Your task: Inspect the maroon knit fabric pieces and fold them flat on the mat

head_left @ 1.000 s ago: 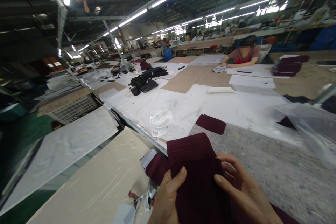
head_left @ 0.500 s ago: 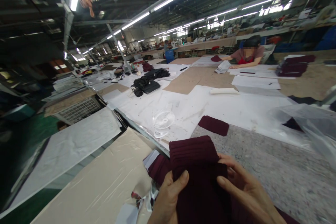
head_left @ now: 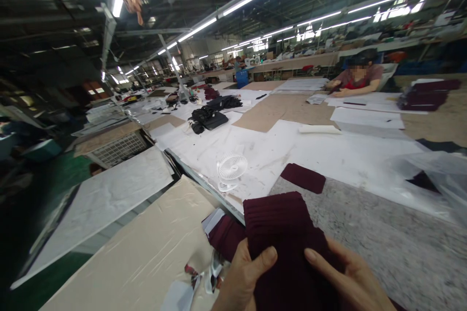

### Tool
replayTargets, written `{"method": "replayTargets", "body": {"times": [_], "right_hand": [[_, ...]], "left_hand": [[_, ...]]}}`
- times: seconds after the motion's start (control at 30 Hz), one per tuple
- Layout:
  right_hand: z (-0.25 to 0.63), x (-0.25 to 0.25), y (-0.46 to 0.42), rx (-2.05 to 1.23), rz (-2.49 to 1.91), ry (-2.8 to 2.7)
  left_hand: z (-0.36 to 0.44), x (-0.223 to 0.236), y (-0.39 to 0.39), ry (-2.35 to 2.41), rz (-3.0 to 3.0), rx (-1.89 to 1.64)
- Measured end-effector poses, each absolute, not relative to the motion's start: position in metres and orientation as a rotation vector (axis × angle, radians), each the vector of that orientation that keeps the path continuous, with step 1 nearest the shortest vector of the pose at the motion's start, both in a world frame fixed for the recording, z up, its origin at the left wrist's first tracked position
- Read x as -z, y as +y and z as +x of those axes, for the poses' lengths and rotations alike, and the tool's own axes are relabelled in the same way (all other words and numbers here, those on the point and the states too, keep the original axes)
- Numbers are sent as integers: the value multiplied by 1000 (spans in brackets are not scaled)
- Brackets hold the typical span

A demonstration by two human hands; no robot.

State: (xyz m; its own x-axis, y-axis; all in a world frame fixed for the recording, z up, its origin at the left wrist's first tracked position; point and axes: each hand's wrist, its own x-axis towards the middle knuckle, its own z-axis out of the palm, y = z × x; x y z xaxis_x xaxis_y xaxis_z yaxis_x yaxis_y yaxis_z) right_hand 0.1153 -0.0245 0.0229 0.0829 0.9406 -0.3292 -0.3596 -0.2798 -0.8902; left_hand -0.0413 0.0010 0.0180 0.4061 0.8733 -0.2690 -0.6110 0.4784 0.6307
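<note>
The left hand has its fingers curled round the left side of a maroon bundle, thumb pressed flat on the near face and the rest hidden behind the cloth. The right hand grips the opposite side, its thumb tip on the same face and its other fingers tucked out of sight behind the edge. Both sets of fingers are closed only as far as the bundle's thickness lets them. The bundle stands tilted up between the two thumbs, its ribbed top rising beyond the fingertips.

Just left of the left fingers lies a maroon stack with a pale grey piece at its far end. Nearer, beside the left wrist, are some glossy scraps, too jumbled to tell apart, and a white sheet. Beneath these, a beige sheet spreads out leftward.

Beyond the right fingers, a flat maroon piece lies on the far edge of a grey mat, which runs off to their right. Straight ahead of the left fingers, a small white fan stands near the edge of the white-topped counter. Farther out lie dark cloths and brown card. Far ahead and right of the fingers, a co-worker leans over papers, with a maroon pile alongside.
</note>
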Motion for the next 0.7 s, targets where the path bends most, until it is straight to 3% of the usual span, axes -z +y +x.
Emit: {"method": "replayTargets", "body": {"times": [0.2, 0.53, 0.7], "right_hand": [[115, -21, -24, -1473, -1203, -734], [128, -9, -18, -1206, -1342, -906], [126, -16, -17, -1439, -1222, -825]], "left_hand": [[-39, -17, 1, 648, 446, -983], [-45, -17, 3, 721, 433, -933], [-50, -19, 3, 733, 430, -916]]}}
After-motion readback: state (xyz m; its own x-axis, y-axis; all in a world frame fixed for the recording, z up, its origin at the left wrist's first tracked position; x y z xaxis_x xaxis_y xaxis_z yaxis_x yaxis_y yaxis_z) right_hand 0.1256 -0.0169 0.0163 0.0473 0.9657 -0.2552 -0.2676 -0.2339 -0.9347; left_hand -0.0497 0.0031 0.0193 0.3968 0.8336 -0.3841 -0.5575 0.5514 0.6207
